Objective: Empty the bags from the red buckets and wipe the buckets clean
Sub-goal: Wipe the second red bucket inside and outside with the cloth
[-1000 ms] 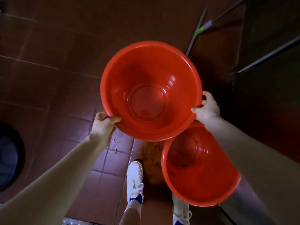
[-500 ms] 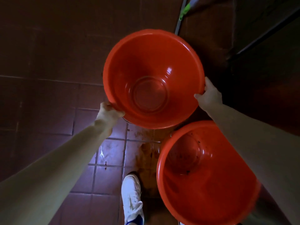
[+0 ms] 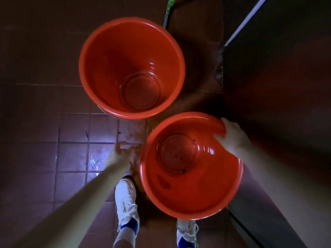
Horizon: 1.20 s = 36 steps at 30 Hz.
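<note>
Two empty red buckets show on the brown tiled floor. The far bucket (image 3: 132,68) stands free, with no hand on it; its inside looks clean and glossy. The near bucket (image 3: 190,165) sits at my feet, with dark specks of dirt on its bottom. My right hand (image 3: 231,135) grips the near bucket's upper right rim, fingers curled over the edge into the bucket. My left hand (image 3: 120,153) hangs blurred just left of the near bucket, holding nothing, apart from both buckets. No bags are in view.
A mop or broom handle with a green joint (image 3: 168,9) lies beyond the far bucket. A dark wall or door (image 3: 277,86) runs along the right. A brownish wet stain (image 3: 136,138) marks the tiles between the buckets. My white shoes (image 3: 126,199) stand below.
Both hands have let go of the far bucket, which now stands on the floor. My right hand has moved onto the near bucket's rim; my left hand has dropped beside it.
</note>
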Tool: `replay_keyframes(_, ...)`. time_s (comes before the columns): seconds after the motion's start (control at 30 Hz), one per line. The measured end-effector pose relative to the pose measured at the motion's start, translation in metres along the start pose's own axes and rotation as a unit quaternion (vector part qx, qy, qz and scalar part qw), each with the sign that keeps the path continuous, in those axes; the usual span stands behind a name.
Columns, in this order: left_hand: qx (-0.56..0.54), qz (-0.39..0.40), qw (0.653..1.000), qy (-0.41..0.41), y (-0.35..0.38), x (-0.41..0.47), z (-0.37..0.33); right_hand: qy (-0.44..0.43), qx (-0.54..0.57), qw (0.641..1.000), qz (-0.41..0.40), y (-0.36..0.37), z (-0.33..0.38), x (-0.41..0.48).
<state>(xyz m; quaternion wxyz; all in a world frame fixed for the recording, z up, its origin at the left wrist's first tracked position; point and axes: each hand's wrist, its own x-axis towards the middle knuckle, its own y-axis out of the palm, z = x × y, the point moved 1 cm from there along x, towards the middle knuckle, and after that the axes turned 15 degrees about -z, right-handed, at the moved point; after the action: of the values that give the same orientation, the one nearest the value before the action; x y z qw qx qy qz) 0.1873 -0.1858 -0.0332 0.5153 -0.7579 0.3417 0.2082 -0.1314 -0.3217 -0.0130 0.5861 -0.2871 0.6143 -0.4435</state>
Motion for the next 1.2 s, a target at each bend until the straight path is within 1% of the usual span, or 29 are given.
replay_keyframes(0.1,0.042,0.078,0.996,-0.027,0.018,-0.045,0.047,0.046,0.0,0.998,0.035,0.012,-0.031,-0.016)
replay_keyframes(0.17,0.048,0.085,0.995,-0.029,0.029,-0.068,0.073,0.06,0.022,0.998,0.026,0.015,-0.039,-0.02)
replay_keyframes(0.23,0.068,0.046,0.996,-0.017,0.03,-0.081,0.087,0.055,0.05,0.997,0.013,0.013,-0.043,-0.027)
replay_keyframes(0.33,0.102,0.002,0.995,0.002,0.01,-0.092,0.093,0.008,0.07,0.998,0.004,0.001,-0.045,-0.05)
replay_keyframes(0.43,0.095,-0.03,0.995,0.003,-0.029,-0.111,0.085,-0.023,0.076,0.997,0.003,-0.025,-0.04,-0.083)
replay_keyframes(0.57,0.101,-0.104,0.987,0.065,-0.099,-0.158,0.062,-0.042,0.077,0.996,0.003,-0.078,-0.03,-0.134)
replay_keyframes(0.73,0.028,-0.218,0.969,0.117,-0.191,-0.249,0.033,-0.039,0.149,0.987,-0.044,-0.164,-0.008,-0.213)
replay_keyframes(0.87,-0.055,-0.281,0.95,0.124,-0.265,-0.328,0.029,-0.091,0.208,0.969,-0.094,-0.237,0.004,-0.281)
replay_keyframes(0.97,-0.104,-0.291,0.943,0.122,-0.318,-0.367,0.046,-0.15,0.237,0.951,-0.127,-0.285,0.004,-0.328)
replay_keyframes(1.03,-0.142,-0.28,0.938,0.147,-0.35,-0.384,0.067,-0.179,0.263,0.936,-0.151,-0.314,-0.002,-0.359)
replay_keyframes(1.13,-0.195,-0.306,0.908,0.211,-0.39,-0.426,0.084,-0.22,0.306,0.907,-0.19,-0.352,-0.02,-0.406)
replay_keyframes(1.2,-0.21,-0.336,0.883,0.25,-0.406,-0.477,0.085,-0.242,0.34,0.883,-0.216,-0.375,-0.038,-0.439)
